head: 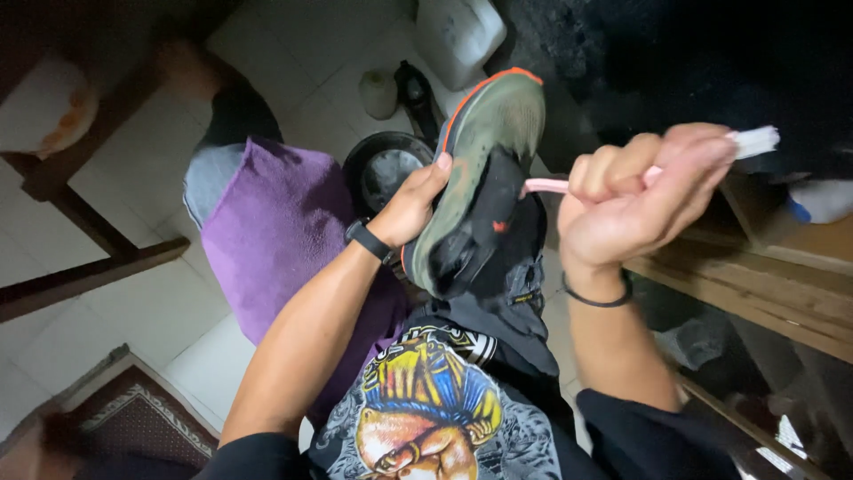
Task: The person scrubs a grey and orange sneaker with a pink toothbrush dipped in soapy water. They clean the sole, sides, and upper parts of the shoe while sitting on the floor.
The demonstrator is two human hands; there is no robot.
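My left hand [410, 206] grips a dark sports shoe [480, 169] from its left side, sole turned up toward me; the sole is dirty grey-green with an orange rim. My right hand [635, 200] is closed in a fist around a pink-handled toothbrush [544, 185], whose white bristle head [755, 140] sticks out past my fingers to the right. The fist is just right of the shoe, and the handle's end reaches the sole's edge. A black band is on each wrist.
A purple towel [275, 222] lies over my left knee. Below the shoe on the white tiled floor stand a dark bowl [384, 164], a dark bottle [414, 89], a small pale jar [378, 93] and a white jug [458, 36]. Wooden shelving [764, 276] is at right, a chair leg [80, 276] at left.
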